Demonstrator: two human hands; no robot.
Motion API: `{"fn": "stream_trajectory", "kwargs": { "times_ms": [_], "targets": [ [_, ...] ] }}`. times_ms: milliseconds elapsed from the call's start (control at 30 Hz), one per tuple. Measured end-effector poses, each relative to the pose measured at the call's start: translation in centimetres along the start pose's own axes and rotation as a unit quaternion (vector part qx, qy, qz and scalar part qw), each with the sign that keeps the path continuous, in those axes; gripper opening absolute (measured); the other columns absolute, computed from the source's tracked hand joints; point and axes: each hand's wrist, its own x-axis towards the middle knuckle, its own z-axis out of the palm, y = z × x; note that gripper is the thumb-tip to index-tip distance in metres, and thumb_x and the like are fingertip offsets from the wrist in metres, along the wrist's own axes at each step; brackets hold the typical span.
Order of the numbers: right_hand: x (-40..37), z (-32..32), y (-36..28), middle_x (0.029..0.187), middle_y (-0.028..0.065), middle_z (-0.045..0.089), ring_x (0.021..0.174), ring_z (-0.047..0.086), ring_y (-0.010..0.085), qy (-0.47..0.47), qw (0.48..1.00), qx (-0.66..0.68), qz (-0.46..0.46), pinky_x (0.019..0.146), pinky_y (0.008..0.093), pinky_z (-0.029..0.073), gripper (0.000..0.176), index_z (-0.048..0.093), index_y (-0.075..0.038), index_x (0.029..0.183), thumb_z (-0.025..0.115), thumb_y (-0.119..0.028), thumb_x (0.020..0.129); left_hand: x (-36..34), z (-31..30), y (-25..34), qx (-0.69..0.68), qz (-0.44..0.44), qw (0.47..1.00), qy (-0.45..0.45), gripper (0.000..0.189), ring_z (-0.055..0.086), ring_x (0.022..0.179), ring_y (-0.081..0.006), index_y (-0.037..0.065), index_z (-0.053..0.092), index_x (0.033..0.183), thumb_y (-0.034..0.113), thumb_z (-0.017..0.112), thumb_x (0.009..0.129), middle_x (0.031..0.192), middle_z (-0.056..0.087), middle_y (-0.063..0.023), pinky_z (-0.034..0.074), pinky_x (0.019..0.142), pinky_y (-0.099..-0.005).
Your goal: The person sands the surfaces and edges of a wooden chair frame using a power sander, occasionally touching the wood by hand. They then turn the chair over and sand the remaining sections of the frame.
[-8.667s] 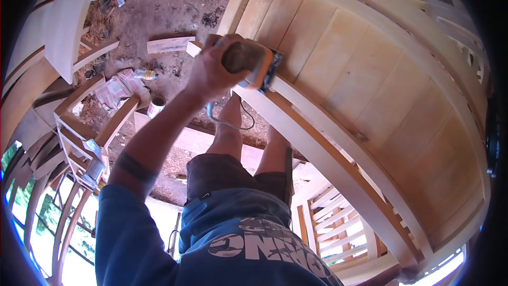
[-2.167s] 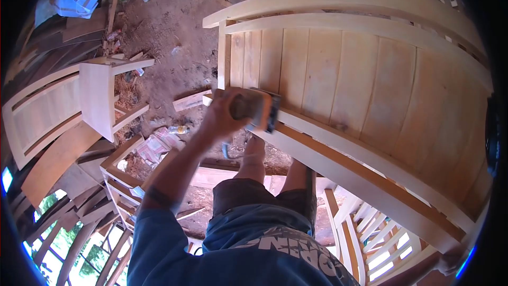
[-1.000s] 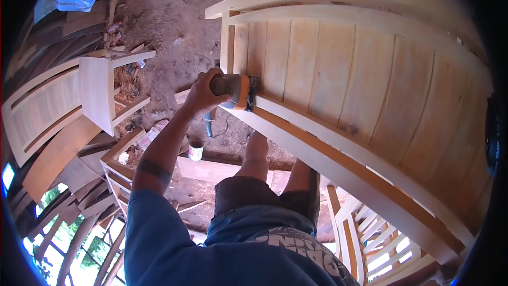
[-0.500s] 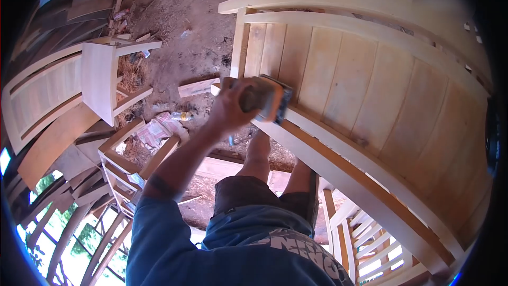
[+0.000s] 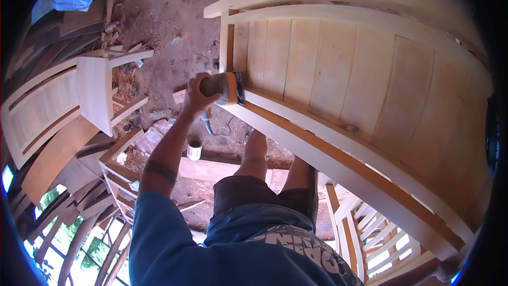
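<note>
Head view: pale unfinished wooden chair frames [image 5: 98,95] and a small tin can [image 5: 194,150] stand on the dirt floor [image 5: 174,16] beside a large pale plank panel [image 5: 338,69]. The left hand [image 5: 200,94] is clamped on a grey-and-orange electric sander [image 5: 226,87] at the end of the panel's near rail [image 5: 328,151], its long axis across the rail and its nose towards the planks. The right hand [image 5: 446,271] is at the dark edge of the picture, and its grip cannot be made out.
</note>
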Motion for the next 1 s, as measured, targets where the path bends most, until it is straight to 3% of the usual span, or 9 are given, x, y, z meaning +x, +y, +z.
{"fn": "stream_trajectory", "kwargs": {
  "times_ms": [133, 167, 400, 500, 600, 700, 833, 900, 1000],
  "targets": [
    [-1.2, -0.1, 0.7, 0.095, 0.0142, 0.073, 0.077, 0.073, 0.0248, 0.028, 0.999, 0.011, 0.017, 0.067, 0.0329, 0.063, 0.036, 0.071, 0.004, 0.102, 0.054, -0.027, 0.099, -2.8, 0.5, 8.8, -0.004, 0.043, 0.999, 0.005, 0.063, 0.061, 0.096, -0.0310, 0.011, 0.058, 0.118, 0.021, 0.086, 0.061, 0.105, 0.059, -0.0157, 0.053, 0.086, -0.0419],
    [-1.5, -0.3, 0.6, 0.095, 0.0142, 0.073, 0.077, 0.073, 0.0248, 0.037, 0.999, 0.013, 0.018, 0.067, 0.0329, 0.063, 0.036, 0.071, 0.004, 0.102, 0.054, -0.027, 0.099, -3.6, 0.3, 12.2, -0.006, 0.048, 0.999, 0.002, 0.062, 0.061, 0.094, -0.0260, 0.008, 0.057, 0.117, 0.018, 0.086, 0.062, 0.103, 0.059, -0.0128, 0.051, 0.084, -0.0384],
    [-4.2, -0.4, 1.7, 0.095, 0.0143, 0.073, 0.077, 0.073, 0.0248, 0.121, 0.984, 0.112, 0.072, 0.067, 0.0329, 0.063, 0.035, 0.071, 0.005, 0.102, 0.054, -0.026, 0.099, -8.0, 0.4, 29.6, -0.010, 0.082, 0.996, -0.035, 0.059, 0.061, 0.094, -0.0317, 0.008, 0.056, 0.117, 0.014, 0.083, 0.065, 0.103, 0.055, -0.0159, 0.051, 0.083, -0.0414],
    [-0.5, -1.5, -3.7, 0.100, 0.0165, 0.073, 0.083, 0.073, 0.0267, 0.112, 0.982, 0.128, 0.083, 0.072, 0.0350, 0.063, 0.036, 0.070, 0.005, 0.104, 0.050, -0.024, 0.099, -9.7, 0.8, 34.0, -0.024, 0.133, 0.990, -0.039, 0.059, 0.061, 0.095, -0.0330, 0.008, 0.056, 0.118, 0.011, 0.083, 0.066, 0.106, 0.053, -0.0176, 0.052, 0.083, -0.0417],
    [1.1, -2.0, -5.8, 0.104, 0.0179, 0.072, 0.088, 0.073, 0.0290, 0.092, 0.992, 0.067, 0.059, 0.076, 0.0386, 0.063, 0.042, 0.070, 0.005, 0.107, 0.041, -0.025, 0.100, -10.3, 1.3, 35.1, -0.006, 0.160, 0.987, -0.019, 0.060, 0.062, 0.096, -0.0326, 0.008, 0.056, 0.118, 0.009, 0.084, 0.065, 0.106, 0.053, -0.0169, 0.052, 0.083, -0.0416],
    [1.0, -1.8, -6.4, 0.106, 0.0184, 0.071, 0.091, 0.073, 0.0298, 0.099, 0.989, 0.059, 0.088, 0.078, 0.0408, 0.063, 0.048, 0.069, 0.004, 0.109, 0.036, -0.030, 0.101, -8.8, 1.3, 29.2, -0.021, 0.088, 0.996, -0.014, 0.061, 0.062, 0.097, -0.0338, 0.011, 0.055, 0.119, 0.013, 0.084, 0.065, 0.102, 0.057, -0.0172, 0.054, 0.083, -0.0430],
    [1.2, -1.8, -6.2, 0.110, 0.0181, 0.070, 0.091, 0.072, 0.0288, 0.090, 0.995, -0.014, -0.047, 0.078, 0.0407, 0.062, 0.052, 0.066, 0.005, 0.114, 0.035, -0.034, 0.101, -6.7, 1.2, 23.3, -0.019, 0.045, 0.999, -0.005, 0.058, 0.061, 0.096, -0.0326, 0.010, 0.058, 0.115, 0.019, 0.084, 0.064, 0.102, 0.058, -0.0171, 0.052, 0.083, -0.0420],
    [1.3, -2.0, -6.0, 0.114, 0.0190, 0.069, 0.094, 0.071, 0.0304, 0.089, 0.995, 0.031, -0.021, 0.080, 0.0421, 0.062, 0.053, 0.065, 0.005, 0.117, 0.034, -0.035, 0.101, -7.3, 1.6, 24.2, -0.019, 0.042, 0.999, -0.017, 0.058, 0.061, 0.096, -0.0332, 0.010, 0.058, 0.115, 0.019, 0.084, 0.064, 0.102, 0.057, -0.0172, 0.052, 0.084, -0.0426],
    [1.9, -1.9, -9.7, 0.116, 0.0212, 0.067, 0.101, 0.068, 0.0337, 0.104, 0.972, 0.130, 0.163, 0.088, 0.0442, 0.057, 0.054, 0.062, 0.007, 0.119, 0.037, -0.036, 0.099, -9.4, 1.7, 30.6, 0.007, 0.069, 0.998, -0.009, 0.060, 0.060, 0.096, -0.0314, 0.008, 0.056, 0.118, 0.017, 0.083, 0.065, 0.102, 0.057, -0.0160, 0.051, 0.085, -0.0421]
  ]
}}
